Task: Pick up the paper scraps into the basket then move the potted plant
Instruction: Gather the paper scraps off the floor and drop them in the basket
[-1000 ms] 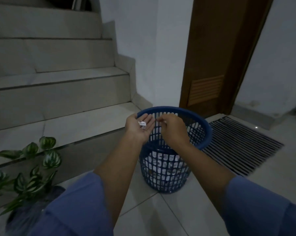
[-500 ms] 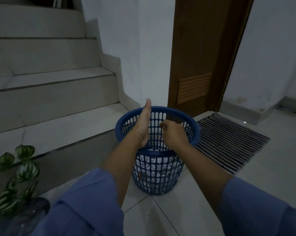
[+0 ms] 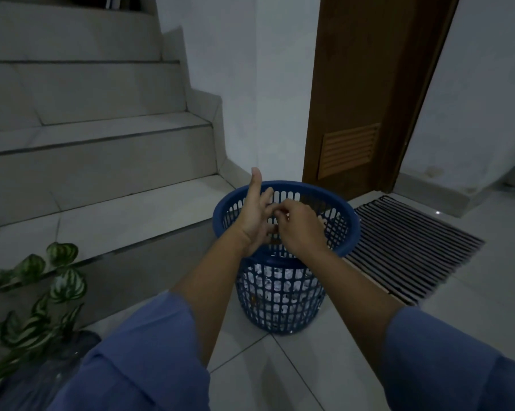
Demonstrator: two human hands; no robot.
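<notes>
**Two hands over the blue basket**

Both hands are in the middle of the frame, right above the blue basket (image 3: 282,262). The left hand (image 3: 254,216) stands up on its edge with the thumb pointing up and the fingers spread a little. The right hand (image 3: 297,225) is curled, and its fingertips pinch at the left hand's fingers. I cannot tell if there is paper between them.

White paper scraps (image 3: 275,284) lie inside the basket, seen through its holes. The basket stands on the tile floor (image 3: 280,375).

The potted plant (image 3: 39,310) is at the lower left of the frame, by the bottom stair (image 3: 116,221). A striped mat (image 3: 410,247) lies to the right of the basket, before a brown door (image 3: 368,84).
</notes>
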